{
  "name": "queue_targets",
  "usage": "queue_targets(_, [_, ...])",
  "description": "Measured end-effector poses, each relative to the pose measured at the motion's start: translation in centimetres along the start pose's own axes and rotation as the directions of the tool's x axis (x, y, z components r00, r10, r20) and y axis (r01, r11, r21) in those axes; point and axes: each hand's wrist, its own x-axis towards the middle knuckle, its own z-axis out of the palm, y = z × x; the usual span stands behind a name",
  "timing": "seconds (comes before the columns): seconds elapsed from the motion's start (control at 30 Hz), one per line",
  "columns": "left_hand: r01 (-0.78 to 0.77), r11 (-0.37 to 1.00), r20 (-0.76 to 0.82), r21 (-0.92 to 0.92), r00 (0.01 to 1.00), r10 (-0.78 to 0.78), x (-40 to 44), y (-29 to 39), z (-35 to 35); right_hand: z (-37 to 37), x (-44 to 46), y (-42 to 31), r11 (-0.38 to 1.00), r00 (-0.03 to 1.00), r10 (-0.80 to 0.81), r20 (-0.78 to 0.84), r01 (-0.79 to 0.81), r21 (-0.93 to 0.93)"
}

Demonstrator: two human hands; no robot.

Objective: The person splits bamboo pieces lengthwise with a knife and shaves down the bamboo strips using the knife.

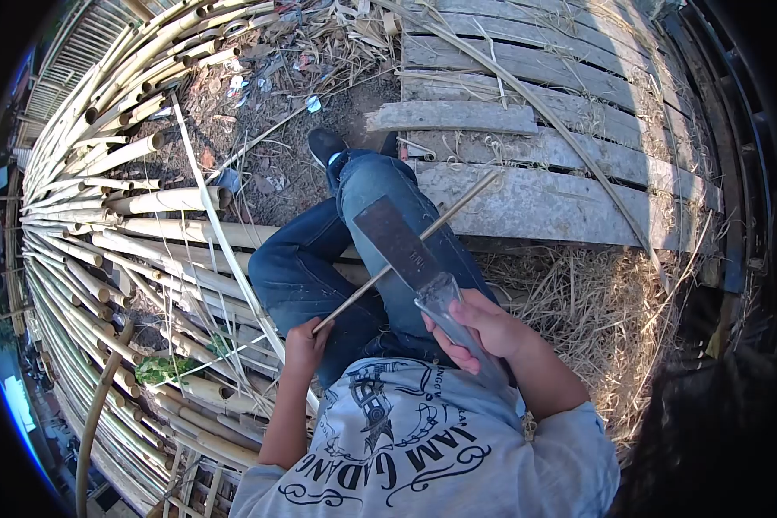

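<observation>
My left hand [305, 347] is closed around the near end of a thin bamboo stick [459, 205], which slants up to the right over my jeans. In my right hand [485, 328] is a broad, dark-bladed cleaver [394, 237], its greyish handle [440, 298] running back past my palm. Its blade lies across the middle of the stick and hides a short length of it. Whether the edge touches the stick, I cannot tell. Both hands are above my lap, with my legs [388, 203] bent beneath the stick and blade.
Cut bamboo poles [168, 201] are piled all along the left. Grey wooden planks [527, 194] form a platform at upper right, with a long bamboo strip [552, 108] across it. Straw and shavings [613, 319] lie to the right; a pale split strip [211, 211] stands near my left knee.
</observation>
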Motion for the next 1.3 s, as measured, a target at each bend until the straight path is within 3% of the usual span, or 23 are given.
queue_targets(0.07, [0.013,1.0,-0.016,0.018,1.0,-0.013,-0.2,0.0,0.2,-0.9,-0.2,-0.6,0.974,0.978,-0.162,-0.131,0.18,0.139])
queue_targets(0.13, [0.016,1.0,-0.033,0.026,0.999,-0.015,-0.1,0.0,-0.1,-1.2,-0.7,-1.4,0.973,0.918,-0.224,-0.327,0.23,-0.022])
queue_targets(0.2, [0.027,0.999,-0.003,0.021,1.0,-0.027,0.0,0.4,-0.2,-1.3,-0.8,-1.5,0.915,0.788,-0.356,-0.502,0.186,-0.358])
queue_targets(0.23, [0.029,1.0,0.0,0.011,1.0,-0.029,0.0,0.8,-0.3,-1.0,-0.9,-1.6,0.899,0.702,-0.398,-0.59,0.169,-0.405])
queue_targets(0.27, [0.053,0.998,0.031,0.032,0.998,-0.054,0.1,1.2,-0.6,-1.2,-1.0,-1.7,0.898,0.702,-0.395,-0.593,0.16,-0.409])
queue_targets(0.3, [0.076,0.996,0.06,0.056,0.995,-0.079,0.2,1.8,-1.0,-1.7,-1.0,-1.8,0.674,0.555,-0.614,-0.561,-0.002,-0.739])
queue_targets(0.33, [0.079,0.996,0.06,0.05,0.995,-0.082,0.1,2.2,-1.0,-2.0,-0.9,-1.8,0.347,0.438,-0.8,-0.411,-0.222,-0.911])
queue_targets(0.37, [0.061,0.997,0.054,0.052,0.996,-0.064,0.0,2.7,-0.9,-1.7,-0.3,-1.6,0.307,0.369,-0.841,-0.395,-0.276,-0.911])
queue_targets(0.4, [0.043,0.997,0.049,0.057,0.998,-0.045,-0.1,3.3,-0.9,-1.6,0.0,-1.3,0.308,0.371,-0.84,-0.396,-0.275,-0.911])
queue_targets(0.47, [-0.001,0.996,0.085,0.085,0.996,-0.006,-0.4,4.7,-1.3,-1.3,0.3,-0.5,0.061,0.584,-0.777,-0.235,-0.301,-0.952])
queue_targets(0.6, [-0.179,0.965,0.179,0.19,0.973,0.146,-0.9,8.0,-2.2,-1.3,1.9,1.0,-0.053,0.759,-0.619,-0.202,-0.297,-0.953])
queue_targets(0.73, [-0.233,0.965,0.203,0.123,0.957,0.205,-1.1,10.2,-3.0,-2.4,2.6,0.6,0.039,0.746,-0.571,-0.343,-0.392,-0.919])
queue_targets(0.83, [-0.237,0.97,0.214,0.063,0.952,0.219,-1.1,10.3,-2.9,-5.0,2.6,-0.3,0.109,0.645,-0.628,-0.435,-0.48,-0.87])
queue_targets(0.9, [-0.118,0.992,0.256,-0.053,0.958,0.127,-1.6,10.8,-3.1,-6.8,2.6,-0.4,0.125,0.595,-0.669,-0.446,-0.501,-0.856])
queue_targets(1.07, [-0.022,0.996,0.27,-0.082,0.962,0.044,-3.2,11.2,-3.0,-9.1,2.7,-1.4,0.198,0.489,-0.701,-0.52,-0.566,-0.8])
queue_targets(1.13, [0.001,0.994,0.286,-0.109,0.958,0.03,-3.8,10.9,-3.2,-7.7,2.8,-1.4,0.2,0.524,-0.682,-0.51,-0.538,-0.819])
queue_targets(1.23, [0.091,0.98,0.374,-0.178,0.927,-0.018,-4.2,9.6,-3.1,-6.0,3.5,0.0,0.041,0.74,-0.568,-0.36,-0.411,-0.911])
queue_targets(1.3, [0.129,0.972,0.396,-0.194,0.917,-0.042,-4.1,9.7,-3.1,-6.8,4.1,-0.7,0.038,0.734,-0.571,-0.368,-0.425,-0.904])
